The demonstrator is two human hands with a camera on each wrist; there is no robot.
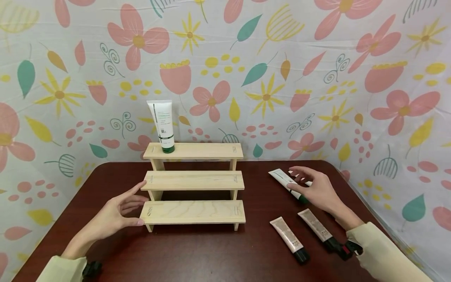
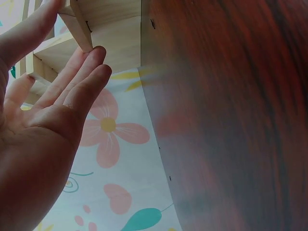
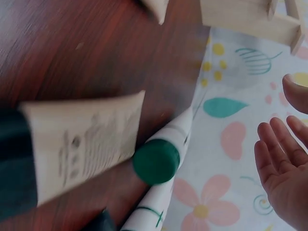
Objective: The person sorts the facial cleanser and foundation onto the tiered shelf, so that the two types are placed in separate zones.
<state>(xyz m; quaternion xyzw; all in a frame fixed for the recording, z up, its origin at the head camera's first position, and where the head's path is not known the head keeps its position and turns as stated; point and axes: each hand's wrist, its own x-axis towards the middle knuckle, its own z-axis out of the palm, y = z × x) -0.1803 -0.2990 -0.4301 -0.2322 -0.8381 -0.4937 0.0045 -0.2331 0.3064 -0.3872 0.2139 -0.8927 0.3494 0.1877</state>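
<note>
A three-tier wooden display stand [image 1: 197, 211] stands on the table. My left hand [image 1: 110, 215] touches its left end with nearly straight, spread fingers: thumb at the bottom tier, index fingertip at the middle tier's corner. On the top tier, a white squeeze tube [image 1: 163, 122] stands upright on its green cap. My right hand [image 1: 318, 190] hovers over another white tube [image 1: 283, 179] with a green cap lying on the table. The right wrist view shows that palm and its relaxed fingers apart from the tubes. A further white tube [image 3: 150, 207] lies there, mostly hidden by the hand in the head view.
Two beige tubes with black caps lie front right, one [image 1: 287, 235] nearer the stand and the other [image 1: 316, 225] below my right wrist. The dark wooden table [image 1: 211, 254] meets a flower-patterned cloth [image 1: 225, 78] at the back and sides.
</note>
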